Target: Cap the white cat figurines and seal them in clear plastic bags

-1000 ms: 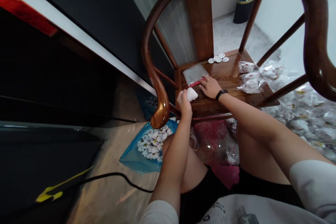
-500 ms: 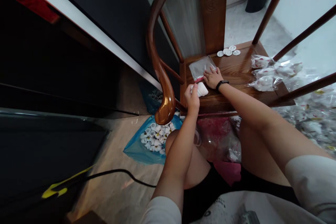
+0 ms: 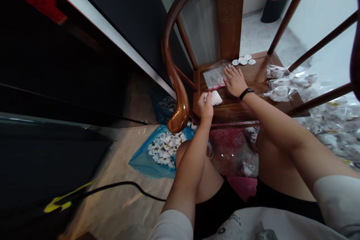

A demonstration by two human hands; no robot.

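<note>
My left hand (image 3: 206,105) is closed around a small white rounded figure (image 3: 216,98) at the front left of the wooden chair seat (image 3: 250,86). The figure's exact kind does not show. Fingers stretched out, my right hand (image 3: 235,81) is over the seat beside a clear plastic bag (image 3: 214,76) with a red strip along its near edge. Its fingertips are at the bag's right side; whether they touch it I cannot tell. Several white discs (image 3: 243,60) lie behind the right hand, by the chair's backrest.
White items in clear bags (image 3: 281,82) lie at the seat's right, with a large heap of bagged pieces (image 3: 334,127) beyond. A blue bag (image 3: 140,160) of white pieces stands on the floor at left. The curved armrest (image 3: 180,112) rises near my left hand.
My right hand has moved right and away from the bag's near edge, its fingers now more spread. My left hand still holds the white figure. The view has shifted slightly.
</note>
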